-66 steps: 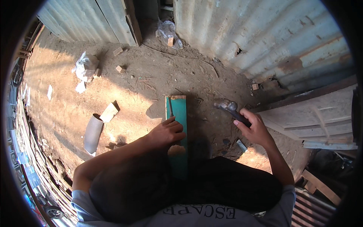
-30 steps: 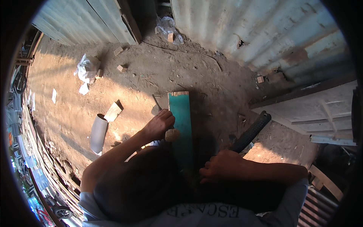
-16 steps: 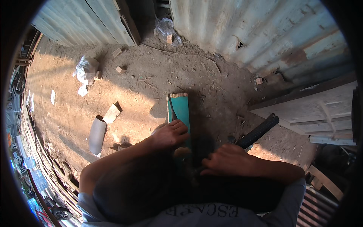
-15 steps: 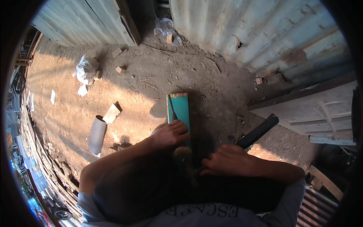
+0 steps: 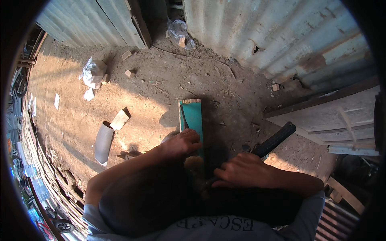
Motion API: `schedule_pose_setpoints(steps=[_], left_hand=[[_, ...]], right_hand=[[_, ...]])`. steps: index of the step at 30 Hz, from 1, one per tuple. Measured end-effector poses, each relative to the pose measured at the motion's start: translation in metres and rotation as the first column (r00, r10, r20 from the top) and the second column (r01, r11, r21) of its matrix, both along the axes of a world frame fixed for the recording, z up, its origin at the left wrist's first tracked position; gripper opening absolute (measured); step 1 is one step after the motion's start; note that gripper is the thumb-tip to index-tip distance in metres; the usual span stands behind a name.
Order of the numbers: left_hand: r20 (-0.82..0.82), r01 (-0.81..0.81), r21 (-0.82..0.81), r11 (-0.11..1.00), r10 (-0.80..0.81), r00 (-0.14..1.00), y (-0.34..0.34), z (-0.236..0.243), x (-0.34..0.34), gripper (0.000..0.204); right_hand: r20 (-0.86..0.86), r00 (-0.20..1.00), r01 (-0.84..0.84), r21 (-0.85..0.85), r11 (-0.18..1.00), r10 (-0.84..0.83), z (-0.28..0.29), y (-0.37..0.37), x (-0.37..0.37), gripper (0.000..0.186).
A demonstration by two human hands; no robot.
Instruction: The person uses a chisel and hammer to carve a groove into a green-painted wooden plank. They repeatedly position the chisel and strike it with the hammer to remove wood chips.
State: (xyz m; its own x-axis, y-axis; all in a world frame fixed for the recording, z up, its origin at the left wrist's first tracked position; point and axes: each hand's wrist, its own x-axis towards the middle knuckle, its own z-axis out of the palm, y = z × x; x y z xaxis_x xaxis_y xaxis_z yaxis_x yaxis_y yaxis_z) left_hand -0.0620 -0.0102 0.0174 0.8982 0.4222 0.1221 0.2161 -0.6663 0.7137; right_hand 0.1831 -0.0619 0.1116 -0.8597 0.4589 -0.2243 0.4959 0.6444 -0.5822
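Note:
My left hand (image 5: 185,142) is closed round a slim dark tool (image 5: 183,116), its narrow blade-like part lying along the left side of a green-painted wooden board (image 5: 194,116). The board's far end is bare and rough. To the right, my right hand (image 5: 243,170) is curled, fingers pointing left, over something dark lost in shadow by my lap. A black, curved, textured piece like a strip of tyre (image 5: 277,138) emerges beyond its knuckles; whether the hand grips it cannot be told. A pale rounded wood end (image 5: 194,161) shows between my hands, near the board.
Left on the dirt floor lie a grey curved sheet (image 5: 103,140) and a wood offcut (image 5: 120,119). Farther off are a tied plastic bag (image 5: 93,72) and several small wood blocks. Corrugated metal walls (image 5: 277,36) stand ahead; a pale door panel (image 5: 341,116) leans at right.
The whole view has shifted very slightly. Both hands keep their grips and places, with the slim tool still against the green board.

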Motion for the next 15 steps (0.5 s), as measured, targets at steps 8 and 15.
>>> schedule_pose_setpoints(steps=[8,15], left_hand=[[-0.023,0.03,0.054,0.998,-0.029,0.999,-0.0037,-0.0036,-0.0022,0.022],[-0.03,0.033,0.049,0.998,-0.032,0.999,-0.003,-0.0065,-0.002,0.022]], right_hand=[[-0.005,0.998,-0.055,-0.159,0.986,0.055,0.0089,0.0085,-0.0083,0.046],[0.028,0.998,-0.054,-0.172,0.984,0.059,0.0089,0.0096,-0.0085,0.047]])
